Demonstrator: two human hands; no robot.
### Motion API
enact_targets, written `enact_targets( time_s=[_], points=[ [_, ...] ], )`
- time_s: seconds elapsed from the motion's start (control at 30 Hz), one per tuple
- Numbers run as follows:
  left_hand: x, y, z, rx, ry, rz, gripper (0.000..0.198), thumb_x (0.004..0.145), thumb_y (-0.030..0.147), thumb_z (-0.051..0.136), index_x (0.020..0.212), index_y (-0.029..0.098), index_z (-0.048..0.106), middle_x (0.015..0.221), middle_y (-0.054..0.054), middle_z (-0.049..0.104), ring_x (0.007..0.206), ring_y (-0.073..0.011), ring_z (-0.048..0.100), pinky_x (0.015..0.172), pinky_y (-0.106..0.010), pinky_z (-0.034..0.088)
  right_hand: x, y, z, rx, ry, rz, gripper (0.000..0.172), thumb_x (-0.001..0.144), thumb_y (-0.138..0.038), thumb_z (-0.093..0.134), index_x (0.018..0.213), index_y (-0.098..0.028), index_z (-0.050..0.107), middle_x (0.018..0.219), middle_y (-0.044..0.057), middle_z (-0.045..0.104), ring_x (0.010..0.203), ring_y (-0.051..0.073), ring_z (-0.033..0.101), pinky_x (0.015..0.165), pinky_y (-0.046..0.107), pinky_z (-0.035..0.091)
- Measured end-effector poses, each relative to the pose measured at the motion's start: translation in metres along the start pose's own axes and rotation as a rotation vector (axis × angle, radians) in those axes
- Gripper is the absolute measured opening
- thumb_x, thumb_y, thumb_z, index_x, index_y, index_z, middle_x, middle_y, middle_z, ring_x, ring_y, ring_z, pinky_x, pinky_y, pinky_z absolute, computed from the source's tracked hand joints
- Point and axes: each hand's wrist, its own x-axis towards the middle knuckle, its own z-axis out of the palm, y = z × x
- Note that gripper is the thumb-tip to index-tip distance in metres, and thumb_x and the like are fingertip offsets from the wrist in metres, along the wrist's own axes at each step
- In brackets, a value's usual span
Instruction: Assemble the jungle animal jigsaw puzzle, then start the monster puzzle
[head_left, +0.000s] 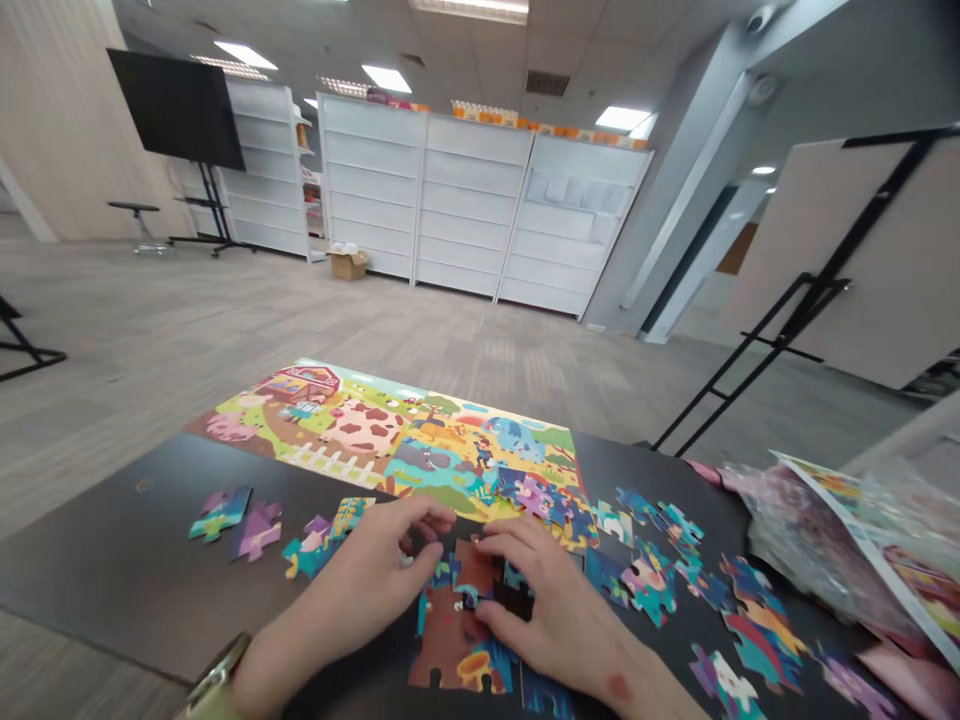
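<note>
A finished-looking farm jigsaw puzzle [390, 430], showing a barn, a cow and a hippo, lies at the far side of the dark table [112, 530]. Under my hands sits a joined cluster of brown and blue jigsaw pieces [446, 650]. My right hand [547, 620] pinches a brown jigsaw piece [474, 565] between thumb and fingers. My left hand [360, 600] curves beside it with its fingers apart, holding nothing. Loose colourful pieces [757, 625] spread to the right, and a smaller group [221, 515] lies to the left. A wristwatch [217, 675] circles my left wrist.
A crumpled clear plastic bag [795, 530] and a printed puzzle picture card [892, 560] lie at the table's right end. A black-framed display board [847, 260] stands to the right. White shelving [420, 200] lines the far wall, with a cardboard box [349, 264] on the carpet.
</note>
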Motion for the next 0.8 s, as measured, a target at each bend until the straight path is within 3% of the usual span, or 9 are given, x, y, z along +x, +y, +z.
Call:
enact_targets(
  time_s=[0.2, 0.63, 0.8],
  points=[
    [-0.021, 0.004, 0.012, 0.251, -0.174, 0.059, 0.056, 0.077, 0.012, 0.068, 0.129, 0.032, 0.060, 0.129, -0.001, 0.064, 0.119, -0.0267, 0.055, 0.103, -0.041, 0.043, 0.002, 0.003, 0.006, 0.027, -0.015, 0.028, 0.030, 0.076, -0.004, 0.065, 0.100, -0.021, 0.068, 0.106, 0.005, 0.069, 0.102, 0.021, 0.064, 0.094, 0.038, 0.052],
    [-0.029, 0.001, 0.009, 0.265, -0.240, -0.008, 0.049, 0.083, 0.011, 0.065, 0.127, 0.032, 0.061, 0.133, -0.001, 0.061, 0.122, -0.0258, 0.052, 0.107, -0.041, 0.040, -0.001, 0.007, -0.004, -0.029, 0.068, -0.110, 0.025, 0.081, -0.008, 0.063, 0.102, -0.020, 0.069, 0.116, 0.008, 0.072, 0.109, 0.021, 0.067, 0.098, 0.036, 0.053],
    [-0.032, 0.000, 0.000, 0.267, -0.262, -0.042, 0.052, 0.081, 0.013, 0.067, 0.129, 0.032, 0.061, 0.134, -0.001, 0.061, 0.124, -0.0258, 0.052, 0.109, -0.041, 0.039, -0.002, 0.008, -0.010, -0.037, -0.023, -0.131, 0.033, 0.080, -0.005, 0.058, 0.106, -0.021, 0.070, 0.124, 0.008, 0.072, 0.118, 0.021, 0.065, 0.104, 0.037, 0.052]
  ],
)
